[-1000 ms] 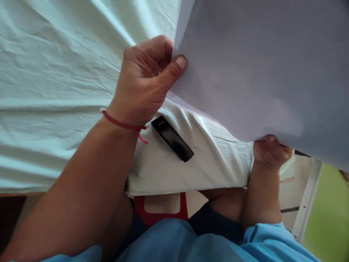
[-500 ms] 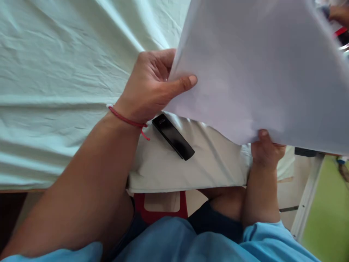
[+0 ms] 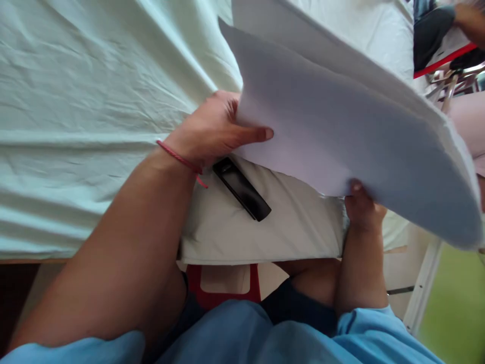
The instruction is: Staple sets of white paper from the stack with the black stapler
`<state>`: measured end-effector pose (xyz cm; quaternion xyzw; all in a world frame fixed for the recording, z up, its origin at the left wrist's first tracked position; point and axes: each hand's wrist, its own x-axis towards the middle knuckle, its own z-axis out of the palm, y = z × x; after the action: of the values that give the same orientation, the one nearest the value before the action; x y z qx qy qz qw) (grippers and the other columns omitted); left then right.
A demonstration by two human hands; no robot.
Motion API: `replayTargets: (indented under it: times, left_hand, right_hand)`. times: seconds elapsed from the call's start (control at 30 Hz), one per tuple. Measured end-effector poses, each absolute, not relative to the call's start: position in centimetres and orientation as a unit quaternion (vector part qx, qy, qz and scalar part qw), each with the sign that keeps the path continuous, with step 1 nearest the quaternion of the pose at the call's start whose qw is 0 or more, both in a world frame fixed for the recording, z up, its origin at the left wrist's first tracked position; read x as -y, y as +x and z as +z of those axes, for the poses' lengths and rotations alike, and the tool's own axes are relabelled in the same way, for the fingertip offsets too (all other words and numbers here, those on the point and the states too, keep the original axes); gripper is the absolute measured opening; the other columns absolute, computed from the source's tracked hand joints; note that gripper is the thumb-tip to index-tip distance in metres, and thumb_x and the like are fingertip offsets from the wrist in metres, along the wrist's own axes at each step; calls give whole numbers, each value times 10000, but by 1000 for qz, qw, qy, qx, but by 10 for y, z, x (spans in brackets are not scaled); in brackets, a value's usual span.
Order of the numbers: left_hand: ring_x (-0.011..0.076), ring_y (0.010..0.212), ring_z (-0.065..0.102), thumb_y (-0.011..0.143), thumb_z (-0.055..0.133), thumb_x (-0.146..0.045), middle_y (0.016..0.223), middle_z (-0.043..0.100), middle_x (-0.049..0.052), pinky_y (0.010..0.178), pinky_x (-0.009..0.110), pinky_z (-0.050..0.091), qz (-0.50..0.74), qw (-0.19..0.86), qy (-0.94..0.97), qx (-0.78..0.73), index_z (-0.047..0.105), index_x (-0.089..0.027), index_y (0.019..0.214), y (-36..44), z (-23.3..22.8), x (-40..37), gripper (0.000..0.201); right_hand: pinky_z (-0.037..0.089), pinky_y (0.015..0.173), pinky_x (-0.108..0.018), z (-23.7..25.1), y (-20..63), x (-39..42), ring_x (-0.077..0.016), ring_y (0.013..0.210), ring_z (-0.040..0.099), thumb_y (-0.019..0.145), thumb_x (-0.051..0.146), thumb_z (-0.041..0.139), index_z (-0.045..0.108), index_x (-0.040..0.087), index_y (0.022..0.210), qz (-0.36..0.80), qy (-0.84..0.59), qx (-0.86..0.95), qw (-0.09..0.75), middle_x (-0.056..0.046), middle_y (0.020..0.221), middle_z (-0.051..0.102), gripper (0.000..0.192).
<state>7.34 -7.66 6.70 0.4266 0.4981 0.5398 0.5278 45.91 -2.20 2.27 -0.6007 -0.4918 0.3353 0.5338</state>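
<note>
White sheets [image 3: 326, 116] drooped lower, smooth, bowed, layers parted; left hand [image 3: 217, 126], right hand [image 3: 362, 206]: grip pinching edges.

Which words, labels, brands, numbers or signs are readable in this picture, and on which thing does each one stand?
Black object: a small pale marking near its upper end, too small and blurred to read.
White sheets: no writing visible on the sides that show.
No text is readable.
</note>
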Motion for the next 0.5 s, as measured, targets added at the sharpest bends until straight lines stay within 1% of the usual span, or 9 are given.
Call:
replayTargets:
  times: [0.1, 0.17, 0.27, 0.37, 0.43, 0.5]
  left_hand:
    - [359, 1238, 825, 913, 928, -263, 1082, 886, 58, 1196, 540, 646, 513, 533, 427, -521, 881, -136, 1076, 77, 69, 79, 212]
    - [351, 1274, 815, 972, 882, -302, 1068, 868, 47, 1216, 524, 631, 514, 533, 421, -523, 868, -147, 1086, 79, 71, 80, 193]
    - [331, 1191, 815, 1001, 853, -346, 1024, 854, 50, 1138, 484, 657, 481, 541, 426, -543, 844, -170, 1009, 81, 73, 78, 176]
    - [287, 1055, 779, 993, 846, -361, 976, 828, 53, 1046, 446, 644, 435, 523, 451, -578, 797, -201, 906, 76, 74, 75, 190]
    - [246, 1006, 727, 958, 875, -346, 990, 803, 49, 1012, 412, 605, 428, 485, 467, -602, 791, -212, 944, 70, 76, 75, 159]
    - [218, 964, 677, 910, 920, -365, 1011, 777, 45, 941, 375, 565, 432, 454, 483, -611, 785, -216, 978, 62, 82, 78, 212]
  right_hand:
    - [648, 1270, -508, 20, 454, 26, -256, 1512, 704, 685, 341, 1044, 776, 251, 1300, 356, -582, 487, 546, -44, 1488, 791, 677]
    - [658, 1265, -519, 21, 446, 29, -263, 1467, 740, 681, 384, 1056, 796, 259, 1264, 363, -565, 467, 576, -34, 1429, 820, 651]
    - [675, 1252, -489, 25, 435, 29, -279, 1399, 783, 640, 338, 1074, 824, 220, 1165, 363, -550, 445, 607, -61, 1320, 851, 593]
    - [719, 1180, -442, 29, 432, 25, -261, 1332, 815, 634, 292, 1078, 830, 226, 1173, 365, -559, 425, 611, -45, 1275, 864, 597]
    - [737, 1146, -416, 30, 436, 20, -249, 1308, 823, 639, 277, 1079, 823, 211, 1210, 368, -566, 413, 611, -47, 1292, 867, 629]
    - [751, 1115, -404, 29, 443, 16, -250, 1305, 824, 655, 274, 1075, 809, 182, 1226, 380, -571, 403, 606, -71, 1328, 862, 637]
